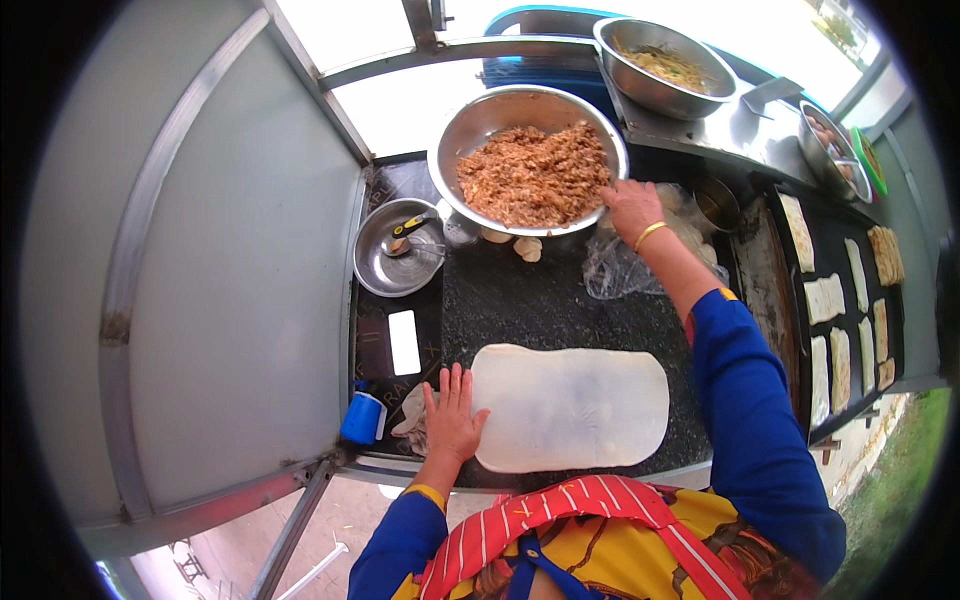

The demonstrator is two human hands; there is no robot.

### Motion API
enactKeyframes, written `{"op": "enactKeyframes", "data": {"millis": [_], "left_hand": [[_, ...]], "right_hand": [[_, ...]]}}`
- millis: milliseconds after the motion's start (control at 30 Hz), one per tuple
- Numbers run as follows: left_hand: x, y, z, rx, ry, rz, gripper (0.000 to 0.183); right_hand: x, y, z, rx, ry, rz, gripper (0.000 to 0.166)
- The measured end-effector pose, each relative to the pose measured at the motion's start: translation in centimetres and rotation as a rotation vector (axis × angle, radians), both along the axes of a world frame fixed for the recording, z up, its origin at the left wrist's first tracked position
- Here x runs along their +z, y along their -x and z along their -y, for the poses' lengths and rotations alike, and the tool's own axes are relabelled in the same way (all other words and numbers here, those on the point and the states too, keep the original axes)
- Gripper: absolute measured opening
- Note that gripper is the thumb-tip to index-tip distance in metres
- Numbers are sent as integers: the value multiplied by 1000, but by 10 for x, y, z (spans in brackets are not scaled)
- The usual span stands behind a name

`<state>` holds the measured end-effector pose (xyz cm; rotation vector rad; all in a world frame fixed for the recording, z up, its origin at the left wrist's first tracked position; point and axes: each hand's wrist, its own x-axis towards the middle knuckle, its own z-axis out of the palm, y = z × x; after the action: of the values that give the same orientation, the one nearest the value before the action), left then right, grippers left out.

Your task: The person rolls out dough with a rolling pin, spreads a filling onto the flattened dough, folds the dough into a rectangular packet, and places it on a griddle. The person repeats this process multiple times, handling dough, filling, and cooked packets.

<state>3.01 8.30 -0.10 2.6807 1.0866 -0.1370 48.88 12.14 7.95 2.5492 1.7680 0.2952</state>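
A thin rolled-out sheet of dough [574,409] lies on the black speckled worktop [517,300] in front of me. My left hand [454,424] rests flat at its left edge, thumb beside the dough and nothing held. Up at the far side, my right hand [634,210] grips the right rim of a large metal bowl [442,161] with its fingertips. Reddish-brown minced filling [536,176] is heaped in that bowl. Just below my right wrist, a clear plastic bag [619,266] holds pale lumps. A few dough pieces [528,248] show under the bowl's near rim.
At left stand a smaller metal bowl [375,262] with utensils, a white rectangular object [404,343], a cloth [411,424] and a blue container [363,416]. A griddle [825,300] with several flatbreads is at right. A bowl of shredded food [697,105] stands behind.
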Motion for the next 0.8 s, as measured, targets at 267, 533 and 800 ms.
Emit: {"op": "enactKeyframes", "data": {"millis": [267, 533, 800], "left_hand": [[-1, 0, 3, 31, 26, -105, 83], [0, 0, -4, 7, 77, -99, 83], [6, 0, -2, 33, 66, -67, 82]], "right_hand": [[77, -30, -64, 170, -110, 84, 14], [34, -33, -191, -297, 69, -162, 27], [27, 25, -226, -150, 6, -286, 28]]}}
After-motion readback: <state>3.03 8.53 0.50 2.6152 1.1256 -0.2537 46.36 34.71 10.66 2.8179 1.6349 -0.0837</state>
